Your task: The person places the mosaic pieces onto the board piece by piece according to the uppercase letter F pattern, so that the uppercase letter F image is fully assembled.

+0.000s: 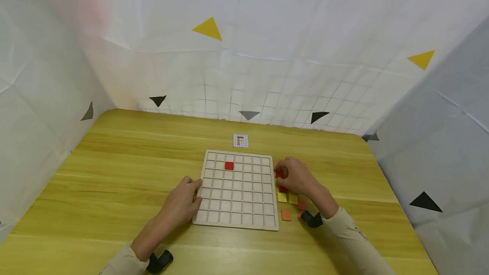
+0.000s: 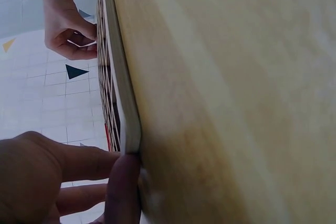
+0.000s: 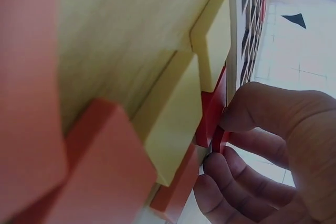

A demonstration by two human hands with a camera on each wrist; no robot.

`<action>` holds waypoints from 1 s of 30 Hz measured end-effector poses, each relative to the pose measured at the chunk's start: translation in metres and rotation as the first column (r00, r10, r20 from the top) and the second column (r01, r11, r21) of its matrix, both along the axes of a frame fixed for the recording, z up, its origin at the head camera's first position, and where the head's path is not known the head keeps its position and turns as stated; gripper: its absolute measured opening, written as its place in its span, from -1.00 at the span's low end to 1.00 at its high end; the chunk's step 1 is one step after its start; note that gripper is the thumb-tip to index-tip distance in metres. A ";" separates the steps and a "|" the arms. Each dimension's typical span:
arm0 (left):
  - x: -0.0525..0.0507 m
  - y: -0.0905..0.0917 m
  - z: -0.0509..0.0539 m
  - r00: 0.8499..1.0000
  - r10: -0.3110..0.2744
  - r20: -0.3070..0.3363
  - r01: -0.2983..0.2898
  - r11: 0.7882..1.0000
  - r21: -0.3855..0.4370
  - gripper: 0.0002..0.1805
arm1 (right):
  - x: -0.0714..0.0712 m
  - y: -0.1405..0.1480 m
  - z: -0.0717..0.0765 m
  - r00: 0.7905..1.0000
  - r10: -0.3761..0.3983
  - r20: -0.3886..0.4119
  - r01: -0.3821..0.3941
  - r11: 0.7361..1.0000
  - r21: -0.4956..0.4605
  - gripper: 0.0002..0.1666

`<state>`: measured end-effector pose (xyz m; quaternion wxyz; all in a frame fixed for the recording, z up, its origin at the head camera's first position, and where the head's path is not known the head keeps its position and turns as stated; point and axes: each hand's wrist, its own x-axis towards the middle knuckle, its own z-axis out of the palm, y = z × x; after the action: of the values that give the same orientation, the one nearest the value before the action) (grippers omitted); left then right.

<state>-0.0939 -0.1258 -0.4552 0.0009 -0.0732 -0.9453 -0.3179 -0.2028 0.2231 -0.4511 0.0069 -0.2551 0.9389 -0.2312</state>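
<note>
A square wooden grid board (image 1: 237, 227) lies on the table with one red tile (image 1: 229, 166) in a cell near its top left. At the board's left edge rests my left hand (image 1: 178, 200). Its thumb and fingers touch the rim, and in the left wrist view the thumb (image 2: 124, 190) lies against the side. Just right of the board, my right hand (image 1: 299, 176) pinches a red tile (image 3: 220, 139) between thumb and fingers. Another red tile (image 3: 211, 111) lies beside it, partly covered by the hand in the head view.
Yellow tiles (image 1: 282, 197) and orange tiles (image 1: 286, 215) lie right of the board, some under the right wrist. Beyond the board is a small card (image 1: 240, 140) printed with a coloured grid pattern. White sheeting (image 1: 267, 75) with triangle markers stands behind the wooden table (image 1: 133, 160).
</note>
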 end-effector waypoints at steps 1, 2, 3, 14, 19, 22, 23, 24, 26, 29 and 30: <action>0.000 0.000 0.000 1.000 0.000 0.001 0.000 1.000 0.000 -0.47 | 0.000 0.000 0.000 1.000 -0.002 -0.002 0.002 1.000 -0.002 -0.73; 0.000 0.000 0.000 1.000 0.001 0.002 -0.001 1.000 0.001 -0.47 | -0.001 0.000 0.000 1.000 -0.003 -0.005 0.002 1.000 -0.003 -0.73; 0.000 0.000 0.001 1.000 0.001 0.003 -0.001 1.000 0.001 -0.47 | -0.001 0.000 0.000 1.000 -0.004 -0.007 0.004 1.000 -0.002 -0.73; -0.001 0.000 0.001 1.000 0.002 0.012 -0.002 1.000 0.000 -0.48 | 0.002 -0.003 0.009 1.000 -0.003 -0.017 0.002 0.999 -0.036 -0.73; 0.000 0.001 0.001 1.000 0.002 0.012 -0.002 1.000 0.003 -0.48 | 0.003 -0.006 0.012 1.000 0.002 -0.016 -0.003 0.999 -0.043 -0.72; 0.000 0.001 0.000 1.000 0.000 0.006 0.000 1.000 0.003 -0.48 | 0.003 -0.008 0.014 1.000 0.002 -0.015 -0.003 0.999 -0.040 -0.72; 0.000 0.001 0.000 1.000 -0.001 0.004 0.001 1.000 0.003 -0.48 | 0.003 -0.008 0.014 1.000 0.001 -0.013 -0.002 0.999 -0.040 -0.72; 0.000 0.001 0.000 1.000 -0.002 0.003 0.002 1.000 0.002 -0.48 | 0.003 -0.009 0.015 1.000 0.003 -0.011 -0.003 0.999 -0.043 -0.72; 0.000 0.000 -0.001 1.000 -0.003 0.001 0.003 1.000 0.005 -0.48 | 0.003 -0.010 0.016 1.000 0.007 -0.007 -0.007 0.999 -0.044 -0.72; 0.000 0.000 -0.001 1.000 -0.003 -0.003 0.003 1.000 0.007 -0.48 | 0.003 -0.013 0.017 1.000 0.007 0.004 -0.007 0.999 -0.049 -0.71; 0.000 0.000 -0.001 1.000 -0.001 -0.004 0.001 1.000 0.007 -0.48 | 0.003 -0.015 0.017 1.000 0.005 0.008 -0.005 0.999 -0.048 -0.71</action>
<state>-0.0938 -0.1258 -0.4565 0.0026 -0.0744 -0.9441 -0.3212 -0.2002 0.2085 -0.4340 0.0051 -0.2565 0.9324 -0.2547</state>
